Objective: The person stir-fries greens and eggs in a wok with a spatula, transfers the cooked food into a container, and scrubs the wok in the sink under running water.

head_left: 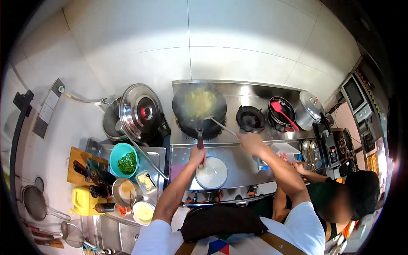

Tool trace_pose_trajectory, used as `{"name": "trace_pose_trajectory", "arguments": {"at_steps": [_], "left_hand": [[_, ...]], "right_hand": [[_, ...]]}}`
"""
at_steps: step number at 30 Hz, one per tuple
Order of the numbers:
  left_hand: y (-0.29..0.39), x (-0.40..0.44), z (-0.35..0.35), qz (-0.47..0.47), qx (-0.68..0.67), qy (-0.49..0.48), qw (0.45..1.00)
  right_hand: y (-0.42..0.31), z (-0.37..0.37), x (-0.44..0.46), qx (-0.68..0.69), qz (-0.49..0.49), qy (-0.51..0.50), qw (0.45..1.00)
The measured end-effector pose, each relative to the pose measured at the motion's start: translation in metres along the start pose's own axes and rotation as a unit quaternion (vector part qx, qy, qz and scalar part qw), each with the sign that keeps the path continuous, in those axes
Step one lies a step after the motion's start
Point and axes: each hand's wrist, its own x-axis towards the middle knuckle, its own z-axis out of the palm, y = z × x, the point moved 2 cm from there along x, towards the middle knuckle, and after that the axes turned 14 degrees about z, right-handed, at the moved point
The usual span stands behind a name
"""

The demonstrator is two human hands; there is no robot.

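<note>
A dark wok (180, 114) sits on the left burner with pale yellow-green food (199, 103) steaming in it. My left hand (197, 156) is wrapped round the wok's handle (200, 140). My right hand (251, 143) grips a metal spatula (225, 128), whose head is at the food's lower right edge inside the wok. Just below the wok handle, a white bowl (217, 173) stands on the steel counter, close to my left hand.
A co-worker (335, 199) stands close at the right, hands near a clear container (284, 148). Right of the wok are a bare burner (250, 119) and a pan with a red spatula (280, 111). Left stand a large lid (131, 114), a turquoise bowl (114, 158) and several ingredient containers.
</note>
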Motion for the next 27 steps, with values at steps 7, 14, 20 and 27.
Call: {"name": "trace_pose_trajectory", "arguments": {"at_steps": [7,14,20,27], "left_hand": [[0.027,-0.020,0.005,-0.007,-0.032,0.003,0.999],[0.065,-0.011,-0.015,-0.071,-0.093,-0.033,0.993],[-0.003,-0.074,-0.004,-0.030,0.024,0.027,0.999],[0.019,0.002,-0.015,-0.074,-0.067,0.009,0.995]], "right_hand": [[-0.015,0.005,0.014,0.024,-0.057,0.001,0.998],[-0.012,-0.011,0.020,-0.029,-0.074,0.026,0.996],[0.004,-0.011,-0.013,0.027,-0.089,0.050,0.994],[-0.013,-0.016,0.004,-0.014,-0.066,0.015,0.998]]}}
